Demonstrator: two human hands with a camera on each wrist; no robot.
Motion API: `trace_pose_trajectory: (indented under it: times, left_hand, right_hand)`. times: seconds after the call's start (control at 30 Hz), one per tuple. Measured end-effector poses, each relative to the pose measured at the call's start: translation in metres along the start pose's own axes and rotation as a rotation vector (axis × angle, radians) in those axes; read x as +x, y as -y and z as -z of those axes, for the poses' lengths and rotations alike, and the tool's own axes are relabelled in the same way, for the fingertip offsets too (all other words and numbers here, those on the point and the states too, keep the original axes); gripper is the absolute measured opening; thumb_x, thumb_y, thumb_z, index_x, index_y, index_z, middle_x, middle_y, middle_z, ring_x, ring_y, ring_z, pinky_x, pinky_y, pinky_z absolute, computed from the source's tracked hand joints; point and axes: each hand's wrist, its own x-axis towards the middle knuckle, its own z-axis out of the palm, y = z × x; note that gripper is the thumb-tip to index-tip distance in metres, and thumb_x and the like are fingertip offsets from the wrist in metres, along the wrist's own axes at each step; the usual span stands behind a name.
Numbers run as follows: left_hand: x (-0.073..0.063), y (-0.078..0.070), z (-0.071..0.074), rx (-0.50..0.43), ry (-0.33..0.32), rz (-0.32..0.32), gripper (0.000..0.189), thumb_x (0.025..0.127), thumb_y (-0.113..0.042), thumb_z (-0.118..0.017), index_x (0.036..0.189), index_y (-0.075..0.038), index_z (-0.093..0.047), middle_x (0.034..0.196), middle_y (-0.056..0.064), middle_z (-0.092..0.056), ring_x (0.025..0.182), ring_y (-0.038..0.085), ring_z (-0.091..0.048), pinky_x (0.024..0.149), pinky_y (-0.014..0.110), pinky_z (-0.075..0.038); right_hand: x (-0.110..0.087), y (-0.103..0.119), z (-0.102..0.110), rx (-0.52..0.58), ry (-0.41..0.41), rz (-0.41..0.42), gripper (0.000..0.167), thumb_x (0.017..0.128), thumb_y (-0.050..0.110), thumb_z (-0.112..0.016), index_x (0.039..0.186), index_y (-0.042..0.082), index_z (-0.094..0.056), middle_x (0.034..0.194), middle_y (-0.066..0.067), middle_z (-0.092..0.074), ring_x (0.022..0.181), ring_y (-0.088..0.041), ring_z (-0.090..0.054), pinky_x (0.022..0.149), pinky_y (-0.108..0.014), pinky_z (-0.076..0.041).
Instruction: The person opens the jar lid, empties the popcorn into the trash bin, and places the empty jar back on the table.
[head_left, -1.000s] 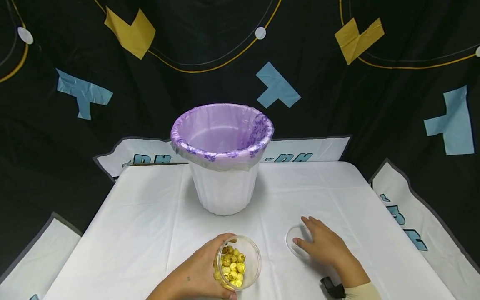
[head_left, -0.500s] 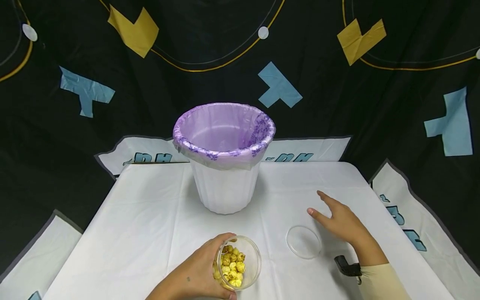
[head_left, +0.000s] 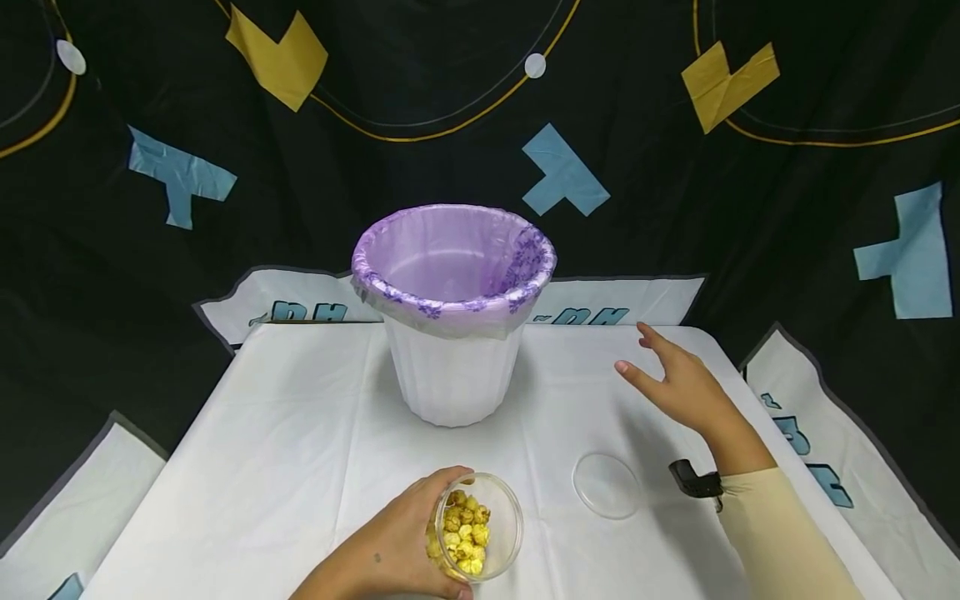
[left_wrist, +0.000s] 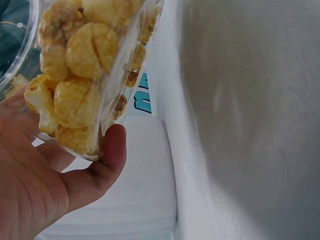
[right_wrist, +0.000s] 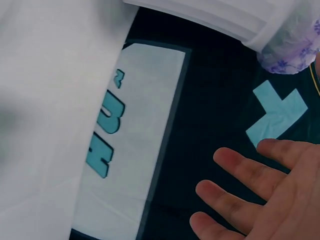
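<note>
The right hand (head_left: 678, 379) has moved away from the clear round lid (head_left: 606, 486). 1.0 s ago it was over the lid, right-front of the bin (head_left: 453, 375); now it hangs over the table (head_left: 247, 467) to the right of the bin, well apart from the lid, with thumb and fingers spread. The right wrist view shows 4 of its fingers extended and slightly parted. The lid's whole ring is in sight, lying flat on the table right-front of the bin, much where it lay 0.5 s ago. The left hand (head_left: 405, 533) and the clear cup (head_left: 501, 521) have barely changed across the 3 head pictures: the hand grips the cup in front of the bin, thumb and fingers curled round its wall.

The cup's mouth is uncovered, and yellow-brown popcorn (head_left: 467, 533) sits inside. The left wrist view shows the rounded pieces heaped against the clear wall, with the thumb close to the base edge. The white bin stands upright on the table; a purple liner (head_left: 442, 312) with darker floral print covers its inside and folds over its rim. The bin's bottom is hidden from view. A black backdrop (head_left: 420, 167) hangs behind the bin.
</note>
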Motion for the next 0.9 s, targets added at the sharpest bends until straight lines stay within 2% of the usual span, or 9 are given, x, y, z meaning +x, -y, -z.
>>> trace_pose_trajectory:
  times: [0.2,0.43,0.6,0.7,0.9]
  left_hand:
    - [0.0,0.001,-0.001,-0.015,-0.002,0.004,0.117,0.052,-0.062,-0.091,0.149,-0.038,-0.032,0.142,-0.007,-0.049,0.125,0.014,-0.05,0.104,0.05,-0.046]
    - [0.0,0.003,-0.006,-0.057,0.025,-0.001,0.113,0.055,-0.056,-0.093,0.148,-0.039,-0.033,0.14,-0.005,-0.05,0.123,0.014,-0.05,0.103,0.044,-0.047]
    - [-0.001,0.003,-0.006,-0.051,0.012,-0.008,0.112,0.054,-0.055,-0.093,0.147,-0.04,-0.033,0.137,-0.009,-0.05,0.121,0.012,-0.051,0.102,0.04,-0.048]
    - [-0.001,0.003,-0.005,-0.04,0.014,-0.007,0.112,0.054,-0.055,-0.094,0.148,-0.039,-0.033,0.138,-0.01,-0.049,0.121,0.012,-0.051,0.102,0.041,-0.048]
    - [0.001,0.002,-0.003,-0.013,0.02,-0.011,0.112,0.056,-0.052,-0.094,0.149,-0.034,-0.034,0.142,-0.008,-0.048,0.126,0.015,-0.05,0.104,0.047,-0.047]
  right_hand:
    - [0.023,0.015,0.012,-0.002,-0.004,0.014,0.085,0.096,0.063,-0.048,0.16,0.015,-0.019,0.15,-0.022,-0.045,0.138,-0.048,-0.038,0.102,-0.072,-0.035]
    - [0.043,0.034,0.017,-0.003,0.004,0.029,0.09,0.092,0.068,-0.051,0.161,0.021,-0.018,0.153,-0.019,-0.043,0.14,-0.047,-0.036,0.101,-0.073,-0.036]
    - [0.056,0.046,0.021,0.022,0.001,0.071,0.087,0.094,0.066,-0.05,0.161,0.02,-0.017,0.153,-0.019,-0.043,0.139,-0.046,-0.038,0.101,-0.07,-0.039]
    - [0.064,0.052,0.023,0.037,-0.005,0.102,0.085,0.095,0.065,-0.048,0.161,0.02,-0.017,0.153,-0.017,-0.044,0.139,-0.043,-0.04,0.101,-0.069,-0.04]
    - [0.081,0.071,0.028,0.069,-0.02,0.113,0.082,0.095,0.066,-0.046,0.16,0.024,-0.018,0.152,-0.015,-0.046,0.141,-0.04,-0.039,0.103,-0.07,-0.037]
